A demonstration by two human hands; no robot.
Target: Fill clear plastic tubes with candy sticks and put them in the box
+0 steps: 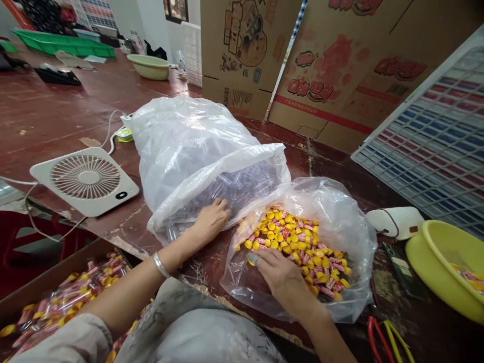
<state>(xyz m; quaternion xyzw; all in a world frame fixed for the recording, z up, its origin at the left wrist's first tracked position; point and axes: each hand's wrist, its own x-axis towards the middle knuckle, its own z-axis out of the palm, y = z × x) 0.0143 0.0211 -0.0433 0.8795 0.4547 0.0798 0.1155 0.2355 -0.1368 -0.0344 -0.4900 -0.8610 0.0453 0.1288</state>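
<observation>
A large white woven sack (189, 131) lies with its mouth toward me, full of clear plastic tubes (242, 181). My left hand (212, 221) is at the lower lip of that mouth, over the tubes. Its fingers are curled, and what they hold is hidden. To the right, a clear plastic bag (328, 206) lies open with many yellow caps (289, 234) joined to red-and-white printed pieces. My right hand (282, 275) rests in this bag, fingers bent together, with a grey covering on one fingertip. A bit of yellow cap shows under those fingertips.
A white fan (88, 176) with cables stands left. Below it, a box (68, 292) holds filled, yellow-capped tubes. At right are a yellow basin (427, 257), a dark phone (404, 269), a white case (395, 222) and red-and-yellow handles (385, 338). Cardboard (321, 75) and a white grid (427, 121) stand behind.
</observation>
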